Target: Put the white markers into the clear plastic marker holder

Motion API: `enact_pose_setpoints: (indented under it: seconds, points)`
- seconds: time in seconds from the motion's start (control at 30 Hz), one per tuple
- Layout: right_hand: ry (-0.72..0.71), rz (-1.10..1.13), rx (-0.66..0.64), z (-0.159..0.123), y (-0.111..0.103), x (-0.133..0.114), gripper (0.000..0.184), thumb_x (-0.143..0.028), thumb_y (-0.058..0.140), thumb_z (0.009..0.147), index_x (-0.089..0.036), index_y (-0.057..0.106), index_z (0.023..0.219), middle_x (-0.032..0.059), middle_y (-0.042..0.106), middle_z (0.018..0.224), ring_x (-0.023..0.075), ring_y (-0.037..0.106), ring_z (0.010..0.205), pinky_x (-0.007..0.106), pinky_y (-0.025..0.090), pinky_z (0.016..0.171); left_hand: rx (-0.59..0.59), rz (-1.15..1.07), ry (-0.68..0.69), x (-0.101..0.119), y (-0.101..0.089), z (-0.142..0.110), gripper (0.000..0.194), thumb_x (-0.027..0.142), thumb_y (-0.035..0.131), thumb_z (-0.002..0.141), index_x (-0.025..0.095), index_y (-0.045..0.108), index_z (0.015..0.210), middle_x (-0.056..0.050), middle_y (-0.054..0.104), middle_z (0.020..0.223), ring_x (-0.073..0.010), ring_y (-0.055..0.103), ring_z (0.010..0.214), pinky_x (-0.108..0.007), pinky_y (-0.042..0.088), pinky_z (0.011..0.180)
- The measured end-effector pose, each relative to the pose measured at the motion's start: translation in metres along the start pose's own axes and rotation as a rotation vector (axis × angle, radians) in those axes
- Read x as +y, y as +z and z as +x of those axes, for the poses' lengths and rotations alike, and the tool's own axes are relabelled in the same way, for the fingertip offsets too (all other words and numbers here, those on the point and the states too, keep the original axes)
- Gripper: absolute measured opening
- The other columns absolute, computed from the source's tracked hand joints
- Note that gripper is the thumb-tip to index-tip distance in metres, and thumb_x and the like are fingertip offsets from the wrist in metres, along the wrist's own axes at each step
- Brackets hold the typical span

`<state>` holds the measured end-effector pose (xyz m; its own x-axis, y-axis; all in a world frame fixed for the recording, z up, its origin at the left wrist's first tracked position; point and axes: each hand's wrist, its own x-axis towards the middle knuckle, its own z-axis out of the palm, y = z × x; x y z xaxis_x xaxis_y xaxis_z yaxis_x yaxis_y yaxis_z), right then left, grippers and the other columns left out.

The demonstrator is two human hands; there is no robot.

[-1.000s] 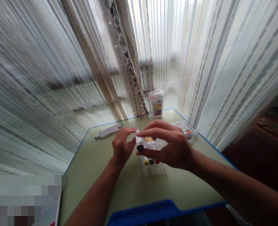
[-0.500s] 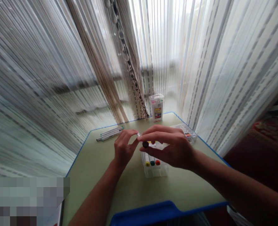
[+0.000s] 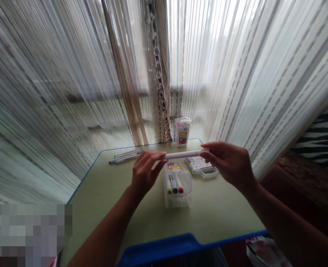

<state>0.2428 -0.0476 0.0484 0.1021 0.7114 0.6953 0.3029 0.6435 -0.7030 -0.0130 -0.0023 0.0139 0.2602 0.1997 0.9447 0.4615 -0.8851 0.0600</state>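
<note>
A white marker (image 3: pixel 182 154) is held up level over the table, stretched between my two hands. My left hand (image 3: pixel 148 170) pinches its left end between thumb and fingers. Its right end, where a bit of dark colour shows, is in the pinch of my right hand (image 3: pixel 227 161). Below the marker stands a clear plastic box (image 3: pixel 177 201). Several white markers lie on it, among them a yellow-ended marker (image 3: pixel 169 190), a green-ended marker (image 3: pixel 175 190) and an orange-red-ended marker (image 3: pixel 181 190).
Loose white markers (image 3: pixel 126 156) lie at the table's back left. An upright clear case (image 3: pixel 183 132) stands at the back edge, and a flat clear case (image 3: pixel 201 167) lies right of the box. The green table (image 3: pixel 102 207) has a blue rim. String curtains (image 3: pixel 69 74) hang behind.
The marker has swung from pointing towards me to lying crosswise. My right hand has moved right, to its far end. My left hand keeps its pinch. The view has shifted slightly.
</note>
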Motion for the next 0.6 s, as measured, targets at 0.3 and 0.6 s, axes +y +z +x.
enact_pose_setpoints:
  seconds: [0.3,0.6]
  points:
    - [0.021,0.005,-0.112,-0.007,-0.011,-0.011,0.024,-0.033,0.084,0.081,-0.017,0.079,0.099,0.0008,0.072,0.062,0.0103,0.064,0.047,0.019,0.054,0.044,-0.060,-0.107,-0.086,0.006,-0.004,0.005,0.013,0.024,0.060,0.100,0.016,0.070,0.103,-0.006,0.072,0.087,-0.0157,0.066,0.081,-0.028,0.052,0.075]
    - [-0.318,-0.267,-0.224,-0.013,-0.027,-0.026,0.023,-0.016,0.080,0.083,-0.023,0.079,0.105,0.0041,0.080,0.089,0.0148,0.074,0.069,0.023,0.061,0.061,-0.053,-0.175,-0.180,0.009,-0.004,0.007,0.028,0.034,0.047,0.106,0.017,0.068,0.100,-0.002,0.067,0.075,-0.0126,0.063,0.065,-0.024,0.048,0.063]
